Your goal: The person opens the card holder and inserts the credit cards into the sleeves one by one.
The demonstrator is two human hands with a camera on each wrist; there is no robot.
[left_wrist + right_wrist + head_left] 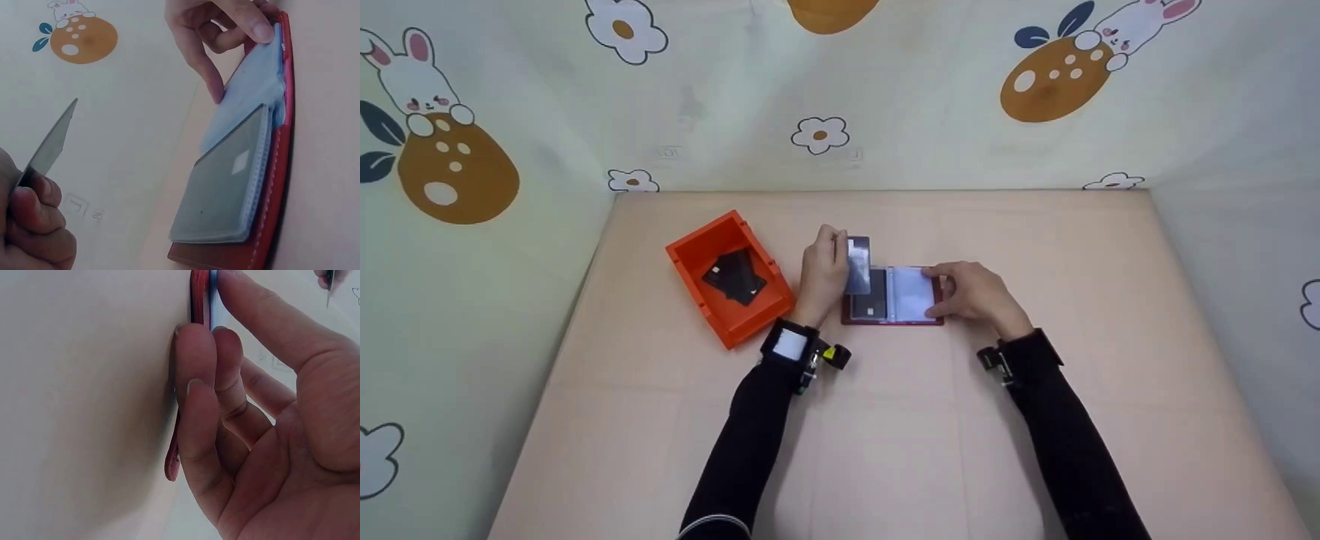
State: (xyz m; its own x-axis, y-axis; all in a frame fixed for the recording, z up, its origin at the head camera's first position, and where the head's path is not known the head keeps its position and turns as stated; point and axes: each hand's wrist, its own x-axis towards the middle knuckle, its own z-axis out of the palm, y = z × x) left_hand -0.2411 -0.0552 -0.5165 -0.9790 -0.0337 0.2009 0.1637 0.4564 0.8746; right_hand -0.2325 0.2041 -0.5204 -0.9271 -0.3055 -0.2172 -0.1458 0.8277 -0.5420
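A red card holder [894, 323] lies spread on the table, with clear plastic sleeves [911, 289] inside. A dark card [225, 174] with a chip sits in the left sleeve. My left hand [825, 270] pinches another dark, shiny card [858, 266] above the holder's left side; this card [53, 145] shows nearly edge-on in the left wrist view. My right hand [979, 295] grips the holder's right edge, thumb on the sleeve side and curled fingers at the cover [199, 298]. Part of the holder is hidden behind those fingers.
An orange bin [745, 328] stands to the left of the holder, turned at an angle. Several black cards [735, 276] lie overlapping in it. Behind the table hangs a pale cloth [735, 97] printed with rabbits and flowers.
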